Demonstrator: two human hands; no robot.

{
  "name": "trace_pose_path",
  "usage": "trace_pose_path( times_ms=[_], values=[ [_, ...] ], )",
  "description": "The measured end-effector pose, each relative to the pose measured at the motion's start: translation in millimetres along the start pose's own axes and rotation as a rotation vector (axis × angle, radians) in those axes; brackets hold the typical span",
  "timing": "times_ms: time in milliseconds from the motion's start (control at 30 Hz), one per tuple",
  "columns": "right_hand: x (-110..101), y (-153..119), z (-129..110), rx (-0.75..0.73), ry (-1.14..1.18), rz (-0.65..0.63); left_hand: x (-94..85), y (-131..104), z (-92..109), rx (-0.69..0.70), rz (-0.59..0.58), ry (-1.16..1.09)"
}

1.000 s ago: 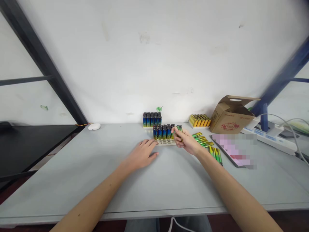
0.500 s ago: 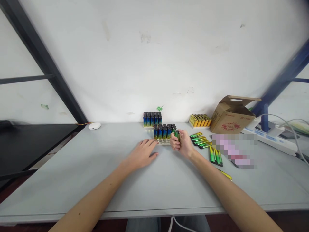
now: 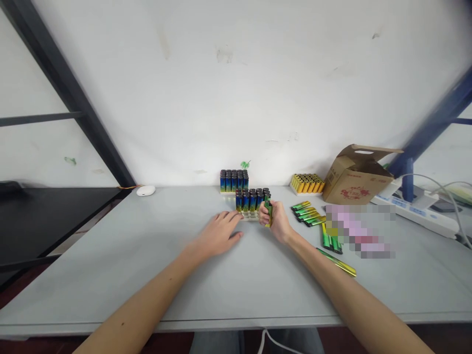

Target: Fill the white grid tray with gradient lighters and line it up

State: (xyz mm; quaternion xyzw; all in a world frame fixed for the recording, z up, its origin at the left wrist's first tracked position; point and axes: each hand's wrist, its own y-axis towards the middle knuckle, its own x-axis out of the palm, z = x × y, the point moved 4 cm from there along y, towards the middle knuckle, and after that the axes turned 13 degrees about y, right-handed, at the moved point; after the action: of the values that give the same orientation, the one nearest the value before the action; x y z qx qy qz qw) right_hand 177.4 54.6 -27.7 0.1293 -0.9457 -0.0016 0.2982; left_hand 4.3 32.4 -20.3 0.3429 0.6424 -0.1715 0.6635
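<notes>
Head view, grey tabletop [image 3: 121,246] bearing lighters [image 3: 308,214], scuffed white wall [image 3: 265,98] behind

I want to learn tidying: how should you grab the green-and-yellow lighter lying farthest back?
Probably pinch the lighter by its middle, straight from above: it looks slim, lies flat on the table, and has bare surface behind it but other lighters close in front.
</notes>
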Motion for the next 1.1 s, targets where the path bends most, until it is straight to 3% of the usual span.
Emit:
trace_pose_path(
  times_ms=[300, 1100],
  values=[
    [6, -4, -17, 0.062, 0.125, 0.082, 0.1, 0, 1, -0.006, 0.001, -0.006],
    [11, -7, -14, 0.051, 0.041, -0.015, 0.5, 0, 0, -0.007, 0.002, -0.01]
  ],
)
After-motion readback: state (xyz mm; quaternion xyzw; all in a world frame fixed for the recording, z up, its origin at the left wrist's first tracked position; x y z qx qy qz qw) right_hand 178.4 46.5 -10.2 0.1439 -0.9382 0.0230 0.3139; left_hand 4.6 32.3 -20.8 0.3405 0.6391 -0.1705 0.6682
